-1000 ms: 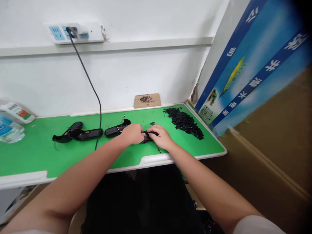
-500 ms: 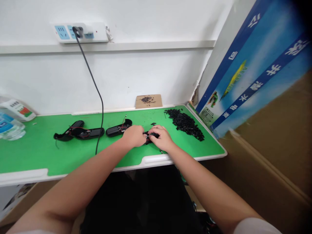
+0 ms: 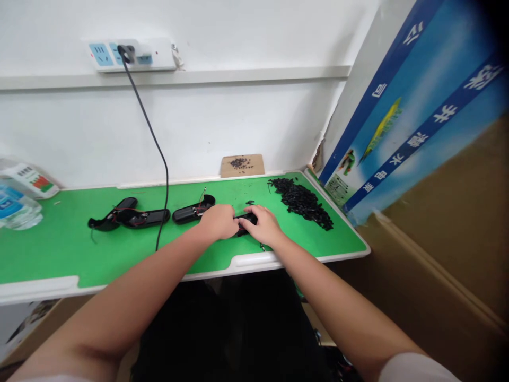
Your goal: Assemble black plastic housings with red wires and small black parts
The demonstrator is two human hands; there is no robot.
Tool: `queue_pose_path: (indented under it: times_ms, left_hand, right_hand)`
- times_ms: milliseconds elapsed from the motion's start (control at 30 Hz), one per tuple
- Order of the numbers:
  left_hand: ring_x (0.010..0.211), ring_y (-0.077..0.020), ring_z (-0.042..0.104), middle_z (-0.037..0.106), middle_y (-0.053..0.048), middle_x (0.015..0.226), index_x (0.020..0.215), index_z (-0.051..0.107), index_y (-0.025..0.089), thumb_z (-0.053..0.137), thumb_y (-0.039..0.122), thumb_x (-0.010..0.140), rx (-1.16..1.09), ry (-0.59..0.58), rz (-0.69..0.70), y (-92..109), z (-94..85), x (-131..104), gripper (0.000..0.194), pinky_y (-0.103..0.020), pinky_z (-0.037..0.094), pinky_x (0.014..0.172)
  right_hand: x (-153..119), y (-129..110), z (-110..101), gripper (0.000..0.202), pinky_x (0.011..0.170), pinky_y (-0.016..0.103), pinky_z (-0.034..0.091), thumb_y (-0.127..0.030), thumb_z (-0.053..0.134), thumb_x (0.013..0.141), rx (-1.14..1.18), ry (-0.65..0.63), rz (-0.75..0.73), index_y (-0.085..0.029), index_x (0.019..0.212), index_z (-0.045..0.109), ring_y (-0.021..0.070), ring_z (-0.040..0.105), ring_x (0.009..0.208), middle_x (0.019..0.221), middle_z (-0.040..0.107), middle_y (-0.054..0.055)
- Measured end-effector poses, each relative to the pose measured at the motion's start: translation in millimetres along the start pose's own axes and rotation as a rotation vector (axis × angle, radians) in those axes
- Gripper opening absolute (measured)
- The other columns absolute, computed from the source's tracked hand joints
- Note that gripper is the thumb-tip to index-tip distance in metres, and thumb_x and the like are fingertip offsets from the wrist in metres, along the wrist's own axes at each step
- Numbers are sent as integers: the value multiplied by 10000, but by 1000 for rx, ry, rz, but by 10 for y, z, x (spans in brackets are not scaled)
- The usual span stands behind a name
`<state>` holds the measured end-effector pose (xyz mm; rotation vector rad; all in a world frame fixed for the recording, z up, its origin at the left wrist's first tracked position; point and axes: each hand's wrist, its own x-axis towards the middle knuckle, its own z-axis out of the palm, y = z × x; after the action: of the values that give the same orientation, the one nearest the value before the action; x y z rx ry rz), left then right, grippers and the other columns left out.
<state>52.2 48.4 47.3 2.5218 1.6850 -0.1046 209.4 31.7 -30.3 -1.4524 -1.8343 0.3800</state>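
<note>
Between my hands, on the green table top, lies a black plastic casing [image 3: 247,225] with a red wire, mostly covered by fingers. My left hand [image 3: 219,220] is closed at its left end. With thumb and fingers bent round it, my right hand [image 3: 263,225] grips the casing from the right. Just left of my left hand sits another open black casing [image 3: 189,213] with red wires and a raised end. Farther left, more black casings [image 3: 145,217] with wires lie joined or overlapping. A small black piece [image 3: 249,202] rests behind my right hand.
A heap of small black parts [image 3: 304,201] covers the right of the green table [image 3: 119,260]. Tiny dark pieces lie on a cardboard piece [image 3: 242,165] by the wall. A black cable [image 3: 153,127] hangs from the power strip [image 3: 163,55]. A plastic bottle [image 3: 18,209] stands left.
My right thumb and fingers have shifted slightly on the black casing, with the thumb now farther left. My left hand stays nearly where it was.
</note>
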Motion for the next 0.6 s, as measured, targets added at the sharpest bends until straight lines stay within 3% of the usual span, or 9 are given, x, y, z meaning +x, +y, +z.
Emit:
queue_pose_path:
  times_ms: [267,433,600]
  left_hand:
    - [871,-265,683,736,-139,913,890,753,186,506,410,820,21,-26,-16,17,-21,-18,342,-328,507,742]
    - [874,-243,680,741,-119,944,927,749,206,499,423,821,19,-30,-34,-5,-24,-42,347,-304,499,730]
    - [814,-245,680,739,-101,867,839,752,225,485,428,813,47,-56,12,-66,-64,-3,336,-307,481,674]
  right_hand:
    - [-31,-56,-40,314,886,356,445,-393,648,802,-99,-41,-19,-211,1053,692,229,580,952,986,656,69]
    - [-76,-101,-82,352,887,355,432,-379,649,810,-102,-96,-64,-279,1145,693,217,557,937,969,620,55]
    - [-90,-108,-62,342,902,350,415,-386,618,855,-102,-106,-74,-317,1181,693,204,540,946,990,602,54]
